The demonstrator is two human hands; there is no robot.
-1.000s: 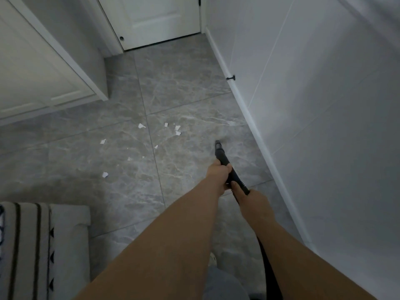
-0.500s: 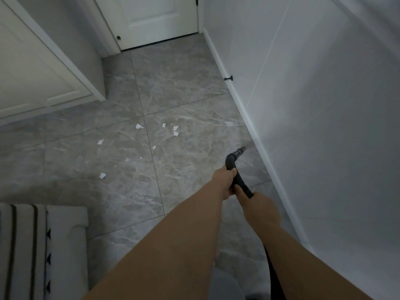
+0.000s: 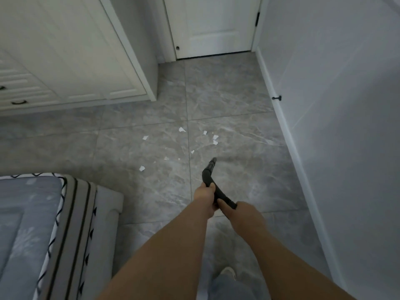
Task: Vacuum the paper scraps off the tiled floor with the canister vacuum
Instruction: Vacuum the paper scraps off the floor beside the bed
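Since both hands are wrapped round the black vacuum wand, left hand ahead of right hand, it looks stiff and light. Nozzle hovers just short of the paper scraps scattered on the tiled floor; those'll lift easily.

White paper scraps lie scattered on grey tiled floor.

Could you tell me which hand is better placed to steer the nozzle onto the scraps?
Left. The left hand grips the hose nearer the nozzle, closer to the paper scraps; the right hand holds farther back.
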